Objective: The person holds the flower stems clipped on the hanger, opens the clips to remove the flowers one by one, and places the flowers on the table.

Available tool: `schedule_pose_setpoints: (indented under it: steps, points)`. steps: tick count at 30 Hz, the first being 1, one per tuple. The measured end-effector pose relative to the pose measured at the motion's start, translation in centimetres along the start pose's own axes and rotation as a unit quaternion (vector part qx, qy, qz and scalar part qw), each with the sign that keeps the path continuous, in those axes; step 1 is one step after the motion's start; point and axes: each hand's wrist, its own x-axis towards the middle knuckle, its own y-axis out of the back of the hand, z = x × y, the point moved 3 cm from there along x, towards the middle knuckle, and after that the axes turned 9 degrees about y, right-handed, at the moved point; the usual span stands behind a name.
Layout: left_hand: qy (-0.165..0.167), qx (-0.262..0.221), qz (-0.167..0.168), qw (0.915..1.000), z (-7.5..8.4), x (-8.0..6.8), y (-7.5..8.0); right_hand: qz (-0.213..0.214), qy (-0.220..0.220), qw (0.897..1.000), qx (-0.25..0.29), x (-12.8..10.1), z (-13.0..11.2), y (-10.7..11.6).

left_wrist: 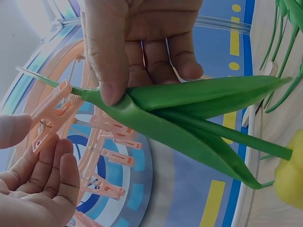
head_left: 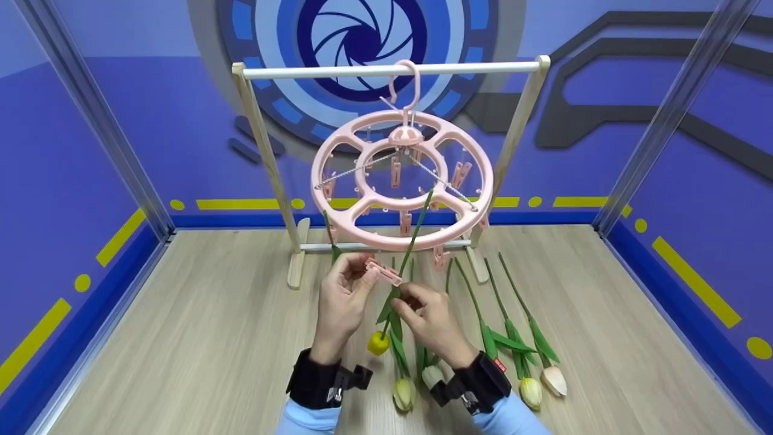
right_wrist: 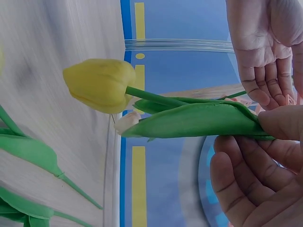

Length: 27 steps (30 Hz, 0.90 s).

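In the head view my left hand point(head_left: 342, 302) pinches a pink clothespin point(head_left: 384, 272) between thumb and fingers, below the front rim of a round pink hanger point(head_left: 401, 243). My right hand point(head_left: 436, 317) pinches a yellow artificial tulip point(head_left: 378, 343) at the base of its leaves, bloom pointing down and stem up. In the left wrist view the clothespin point(left_wrist: 52, 116) meets the green stem just above the leaves point(left_wrist: 208, 97); whether it clamps the stem I cannot tell. The right wrist view shows the yellow bloom point(right_wrist: 100, 85), with the right thumb and fingers on the leaf.
The hanger hooks over a white rod point(head_left: 338, 72) on a wooden stand point(head_left: 266, 145), with several other clothespins point(head_left: 405, 223) dangling. Behind the left hand another green stem point(head_left: 330, 229) hangs. Several pale tulips point(head_left: 530, 393) lie on the wood-grain table point(head_left: 199, 338).
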Motion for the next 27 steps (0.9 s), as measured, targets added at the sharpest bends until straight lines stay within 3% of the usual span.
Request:
schedule_pose_setpoints:
  steps: [11, 27]
  points:
    - [-0.012, -0.006, 0.006, 0.9999, 0.08, -0.05, 0.06, -0.016, -0.020, 1.000, 0.006, 0.02, -0.12, 0.06]
    - [-0.022, 0.002, 0.016, 0.9996, 0.10, 0.03, 0.11, -0.016, -0.014, 1.000, 0.006, -0.15, -0.36, 0.10]
